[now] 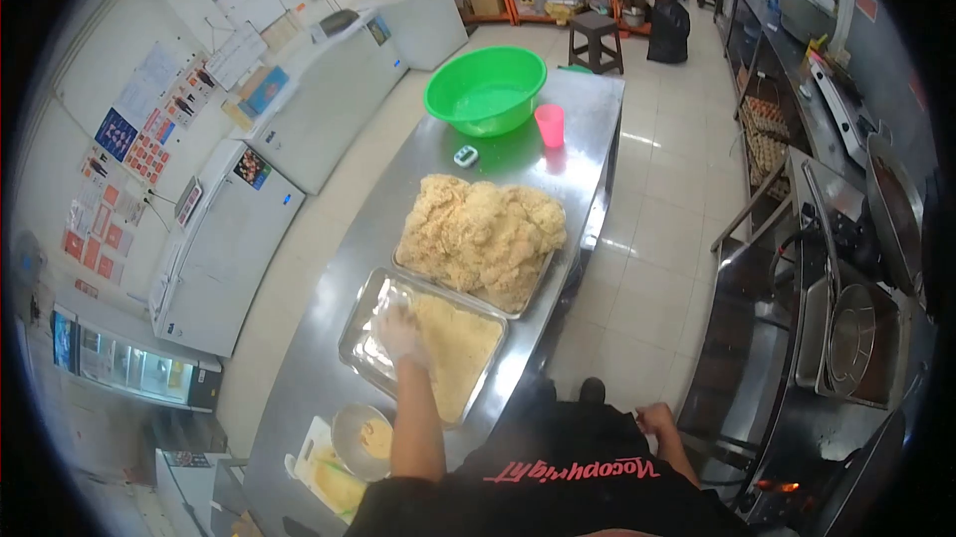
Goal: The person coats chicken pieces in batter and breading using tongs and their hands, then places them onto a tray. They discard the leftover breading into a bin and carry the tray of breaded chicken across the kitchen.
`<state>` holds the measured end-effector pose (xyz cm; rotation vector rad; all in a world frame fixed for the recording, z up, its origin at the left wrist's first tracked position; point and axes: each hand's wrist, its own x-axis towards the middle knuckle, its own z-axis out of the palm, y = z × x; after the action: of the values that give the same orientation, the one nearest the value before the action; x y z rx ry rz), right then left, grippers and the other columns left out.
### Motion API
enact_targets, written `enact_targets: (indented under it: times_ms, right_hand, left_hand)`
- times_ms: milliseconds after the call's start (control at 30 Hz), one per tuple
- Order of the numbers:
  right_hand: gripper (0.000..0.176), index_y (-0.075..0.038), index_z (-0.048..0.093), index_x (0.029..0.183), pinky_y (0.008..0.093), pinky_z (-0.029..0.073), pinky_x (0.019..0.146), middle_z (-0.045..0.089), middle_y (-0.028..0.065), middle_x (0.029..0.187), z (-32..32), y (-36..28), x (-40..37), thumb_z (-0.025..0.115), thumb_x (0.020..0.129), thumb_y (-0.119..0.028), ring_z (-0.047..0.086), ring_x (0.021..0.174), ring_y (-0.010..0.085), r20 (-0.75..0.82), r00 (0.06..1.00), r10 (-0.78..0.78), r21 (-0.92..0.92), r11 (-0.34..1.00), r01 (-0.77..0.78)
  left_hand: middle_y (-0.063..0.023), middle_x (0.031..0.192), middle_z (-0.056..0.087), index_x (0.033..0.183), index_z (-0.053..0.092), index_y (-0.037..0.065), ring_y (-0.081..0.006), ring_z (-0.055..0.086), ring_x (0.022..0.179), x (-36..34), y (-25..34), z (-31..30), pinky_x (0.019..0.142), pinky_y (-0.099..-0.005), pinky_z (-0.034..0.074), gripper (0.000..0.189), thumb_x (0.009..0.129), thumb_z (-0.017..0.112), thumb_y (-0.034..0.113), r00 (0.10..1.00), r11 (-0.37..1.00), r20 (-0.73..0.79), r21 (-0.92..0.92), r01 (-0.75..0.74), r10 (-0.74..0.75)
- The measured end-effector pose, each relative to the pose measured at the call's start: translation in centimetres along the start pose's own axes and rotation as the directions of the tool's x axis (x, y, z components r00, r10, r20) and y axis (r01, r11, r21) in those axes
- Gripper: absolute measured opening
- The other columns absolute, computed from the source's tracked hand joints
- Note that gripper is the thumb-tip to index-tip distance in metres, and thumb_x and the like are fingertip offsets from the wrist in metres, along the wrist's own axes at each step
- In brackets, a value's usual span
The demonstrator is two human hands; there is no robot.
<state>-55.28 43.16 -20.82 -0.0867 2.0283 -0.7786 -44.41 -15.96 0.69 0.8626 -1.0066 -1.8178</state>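
My left hand [402, 336], in a thin clear glove, reaches over a shallow metal tray [355, 330]. Its fingers look stretched out near the tray's bare shiny part, blurred at the tips. Pale yellowish crumbs [458, 343] lie in a flat layer over the tray's right part. Just beyond stands a second tray [517, 312], heaped high with a clumpy, crumb-coated mass [483, 233]. My right hand [654, 419] hangs bare beside my body, away from the table, its fingers curled with nothing visible in them.
A metal bowl [346, 427] with pale batter-like contents and a white board [315, 437] lie near my left arm. A green basin [483, 89], pink cup [550, 126] and small timer [466, 155] stand at the far end. Cooking equipment [854, 338] lines the right.
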Motion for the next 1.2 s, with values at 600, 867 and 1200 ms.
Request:
enact_targets:
  times_ms: [600, 867, 1200]
  right_hand:
    - [0.021, -0.005, 0.053, 0.098, 0.0424, 0.047, 0.085, 0.052, 0.0172, 0.101, 11.9, -46.6, -11.1, 0.064, 0.089, -0.021, 0.055, 0.096, 0.0372, 0.100, 0.147, -0.984, 0.041, 0.151, 0.988]
    - [0.010, -0.008, 0.061, 0.094, 0.0411, 0.049, 0.086, 0.052, 0.0140, 0.105, 11.5, -46.8, -12.1, 0.058, 0.087, -0.015, 0.057, 0.102, 0.0339, 0.230, 0.194, -0.954, -0.123, 0.169, 0.978]
    - [0.029, -0.017, 0.062, 0.117, 0.0465, 0.047, 0.092, 0.054, 0.0179, 0.115, 10.9, -47.4, -13.2, 0.048, 0.098, -0.033, 0.057, 0.109, 0.0395, 0.312, 0.322, -0.894, -0.309, 0.225, 0.924]
  left_hand:
    - [-0.0068, 0.105, 0.056, 0.106, 0.050, 0.007, -0.0218, 0.057, 0.093, -0.3, -5.1, -2.7, 0.091, -0.0356, 0.050, 0.030, 0.101, 0.053, 0.036, 0.930, 0.936, -0.260, -0.305, 0.174, -0.258]
    - [-0.0219, 0.164, 0.008, 0.157, 0.009, -0.001, -0.0368, 0.012, 0.152, -6.6, 2.0, 1.8, 0.118, -0.0519, 0.021, 0.085, 0.097, 0.045, 0.048, 0.929, 0.958, -0.287, -0.230, 0.170, -0.233]
    - [-0.0212, 0.139, 0.041, 0.141, 0.037, -0.002, -0.0348, 0.044, 0.130, -3.7, -0.6, -1.1, 0.103, -0.0549, 0.038, 0.065, 0.098, 0.044, 0.046, 0.904, 0.921, -0.285, -0.317, 0.225, -0.319]
